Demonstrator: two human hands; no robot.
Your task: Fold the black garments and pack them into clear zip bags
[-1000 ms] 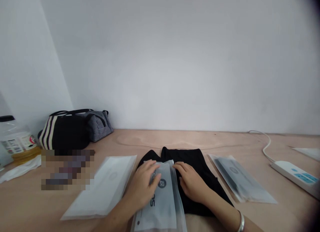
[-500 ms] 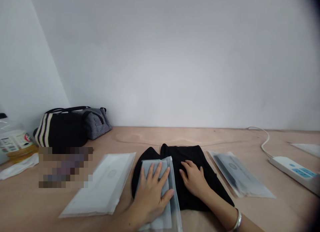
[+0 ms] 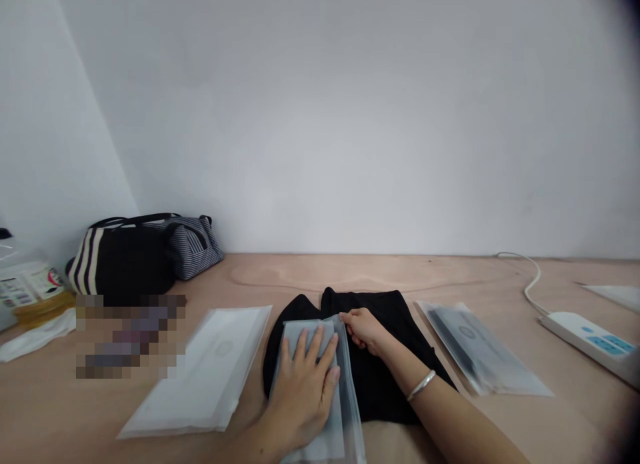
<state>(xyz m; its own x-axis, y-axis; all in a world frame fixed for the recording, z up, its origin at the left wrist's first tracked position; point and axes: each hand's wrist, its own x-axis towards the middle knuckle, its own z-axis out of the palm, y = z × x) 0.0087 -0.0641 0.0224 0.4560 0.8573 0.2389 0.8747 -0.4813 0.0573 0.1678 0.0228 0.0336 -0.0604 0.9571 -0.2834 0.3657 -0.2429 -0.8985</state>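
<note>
A folded black garment [image 3: 387, 357] lies on the wooden table [image 3: 350, 274] in front of me. A frosted plastic zip bag [image 3: 345, 411] lies over its left half. My left hand [image 3: 303, 391] rests flat on the bag, fingers spread, pressing it down. My right hand [image 3: 365, 331], a silver bangle on the wrist, is curled at the bag's top right corner, its fingertips pinching the bag's edge next to the black cloth.
A stack of frosted bags [image 3: 200, 374] lies to the left, a bagged dark item [image 3: 477, 354] to the right. A striped tote [image 3: 135, 254] stands at the back left by an oil bottle [image 3: 27, 287]. A white power strip [image 3: 593, 337] and cable sit far right.
My right hand has left the black garment, where it lay flat, and moved left to pinch the bag's top right corner. My left hand, curled a second ago, stays flat on the bag.
</note>
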